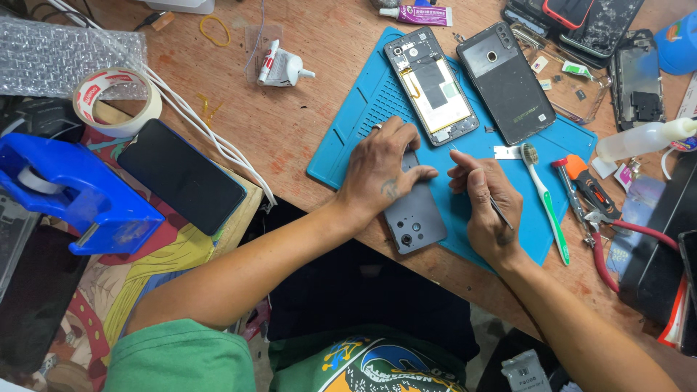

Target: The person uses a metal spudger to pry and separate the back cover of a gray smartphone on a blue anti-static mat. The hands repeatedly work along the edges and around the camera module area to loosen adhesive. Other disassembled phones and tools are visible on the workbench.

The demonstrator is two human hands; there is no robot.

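A grey phone back cover (415,221) with camera holes lies on the blue work mat (348,145) at the table's front edge. My left hand (379,168) rests flat on its upper part, holding it down. My right hand (485,203) is just to the right of the cover, fingers pinched on a thin metal tool (501,215) whose tip points toward the cover's edge. Farther back on the mat lie an opened phone (431,86) with its battery showing and a dark phone back panel (507,81).
A green-and-white toothbrush (546,203), red-handled pliers (592,218) and a clear squeeze bottle (642,138) lie right of the mat. A black phone (181,176), tape roll (117,100) and blue tape dispenser (80,197) are at left. Glue tubes (415,14) and phone parts sit behind.
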